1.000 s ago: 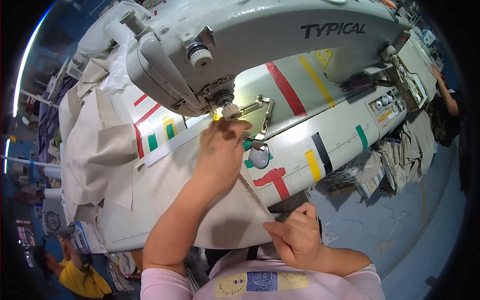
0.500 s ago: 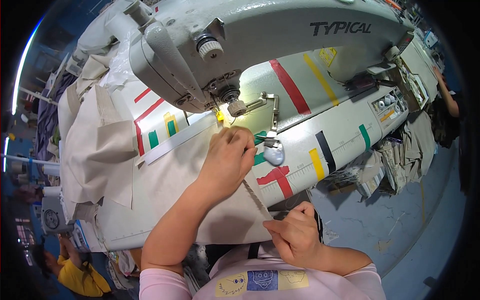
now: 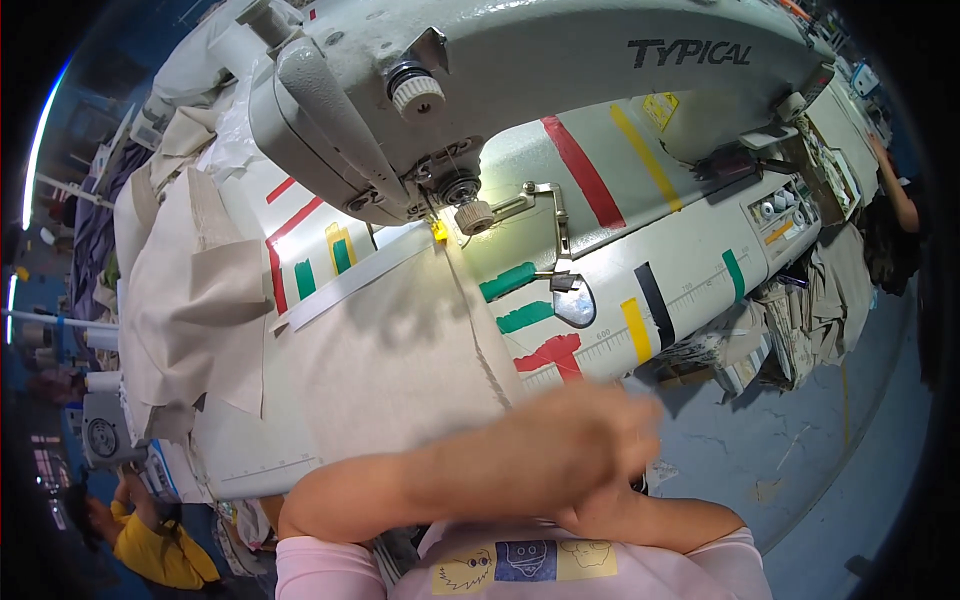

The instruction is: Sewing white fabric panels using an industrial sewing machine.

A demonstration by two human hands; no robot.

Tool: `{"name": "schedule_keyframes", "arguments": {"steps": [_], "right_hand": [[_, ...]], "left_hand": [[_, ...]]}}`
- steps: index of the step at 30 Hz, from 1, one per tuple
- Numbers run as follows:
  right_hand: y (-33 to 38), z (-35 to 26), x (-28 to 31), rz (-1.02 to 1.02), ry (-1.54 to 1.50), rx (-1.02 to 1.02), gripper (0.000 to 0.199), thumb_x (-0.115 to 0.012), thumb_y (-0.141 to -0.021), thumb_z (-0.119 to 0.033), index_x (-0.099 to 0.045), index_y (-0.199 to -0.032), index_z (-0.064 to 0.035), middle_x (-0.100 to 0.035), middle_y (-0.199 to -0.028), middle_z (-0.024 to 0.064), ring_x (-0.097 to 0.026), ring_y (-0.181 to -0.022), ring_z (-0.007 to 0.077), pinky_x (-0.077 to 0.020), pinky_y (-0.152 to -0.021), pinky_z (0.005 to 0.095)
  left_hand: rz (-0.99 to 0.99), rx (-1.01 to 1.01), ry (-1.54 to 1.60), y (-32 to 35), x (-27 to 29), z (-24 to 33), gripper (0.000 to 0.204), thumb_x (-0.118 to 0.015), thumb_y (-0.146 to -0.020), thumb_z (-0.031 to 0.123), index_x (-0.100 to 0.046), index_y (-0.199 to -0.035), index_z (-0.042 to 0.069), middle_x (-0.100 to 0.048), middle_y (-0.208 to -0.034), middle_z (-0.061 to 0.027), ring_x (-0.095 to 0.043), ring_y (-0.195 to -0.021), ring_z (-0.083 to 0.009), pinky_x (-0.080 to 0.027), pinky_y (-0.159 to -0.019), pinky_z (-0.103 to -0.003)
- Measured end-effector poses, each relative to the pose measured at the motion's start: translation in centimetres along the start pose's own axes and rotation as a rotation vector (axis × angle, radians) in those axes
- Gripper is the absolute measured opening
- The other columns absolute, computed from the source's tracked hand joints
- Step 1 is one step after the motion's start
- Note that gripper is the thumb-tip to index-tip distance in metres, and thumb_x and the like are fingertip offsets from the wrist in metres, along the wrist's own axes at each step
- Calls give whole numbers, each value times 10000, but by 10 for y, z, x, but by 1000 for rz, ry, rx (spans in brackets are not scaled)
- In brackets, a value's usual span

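Note:
My left hand [image 3: 585, 440] is smeared by motion. It crosses low over the near right corner of a beige cloth panel [image 3: 390, 350], and whether it holds anything is unclear. Behind and below it, my right hand [image 3: 600, 512] is mostly hidden, its fingers out of sight. The panel lies flat on the machine bed, its far edge under the yellow-tipped presser foot area [image 3: 439, 231] of a grey sewing machine [image 3: 560, 70]. A frayed right edge runs from there toward me. Along the panel's far left edge lies a long white strip [image 3: 350, 285].
More beige cloth [image 3: 200, 320] is heaped at the left. A hinged metal arm with a rounded plate [image 3: 575, 302] stands right of the panel. Coloured tapes mark the bed, and a bobbin tray [image 3: 780, 213] sits at its right end. A co-worker in yellow [image 3: 160, 550] is at lower left.
My left hand has left the cloth by the presser foot and swept toward me and right, over my right hand. The hinged plate has swung slightly right.

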State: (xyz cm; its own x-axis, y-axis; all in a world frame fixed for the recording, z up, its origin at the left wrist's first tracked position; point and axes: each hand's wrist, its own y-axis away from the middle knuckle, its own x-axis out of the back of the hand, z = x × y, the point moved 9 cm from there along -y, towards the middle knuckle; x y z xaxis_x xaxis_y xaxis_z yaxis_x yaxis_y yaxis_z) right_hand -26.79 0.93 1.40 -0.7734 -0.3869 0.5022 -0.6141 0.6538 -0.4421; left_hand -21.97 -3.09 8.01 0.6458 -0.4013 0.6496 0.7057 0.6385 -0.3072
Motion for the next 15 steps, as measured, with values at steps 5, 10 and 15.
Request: {"name": "schedule_keyframes", "arguments": {"steps": [5,10,15], "right_hand": [[-7,-3,2,-51,29,-44,312,-672,-689,-31,-692,-1000,-33,-546,-672,9,-508,-625,202,-354,-756,397],[-10,-3,14,-12,22,-50,308,-665,-688,-19,-692,-995,-28,-567,-657,5,-505,-595,197,-352,-750,387],[-14,-4,25,12,-7,-65,294,-654,-675,-3,-700,-965,-17,-566,-639,1,-495,-566,191,-347,-732,377]], "left_hand": [[214,401,-592,17,32,-93,292,-620,-791,62,-636,-1082,72,-554,-1246,-133,-541,-1058,-328,-428,-927,-426],[234,428,-508,39,48,-94,327,-599,-785,-7,-638,-1096,84,-569,-1244,-127,-532,-1109,-325,-408,-970,-419],[273,475,-193,67,69,-95,400,-559,-733,-46,-656,-1102,74,-606,-1199,-121,-595,-1063,-326,-478,-928,-406]]}}
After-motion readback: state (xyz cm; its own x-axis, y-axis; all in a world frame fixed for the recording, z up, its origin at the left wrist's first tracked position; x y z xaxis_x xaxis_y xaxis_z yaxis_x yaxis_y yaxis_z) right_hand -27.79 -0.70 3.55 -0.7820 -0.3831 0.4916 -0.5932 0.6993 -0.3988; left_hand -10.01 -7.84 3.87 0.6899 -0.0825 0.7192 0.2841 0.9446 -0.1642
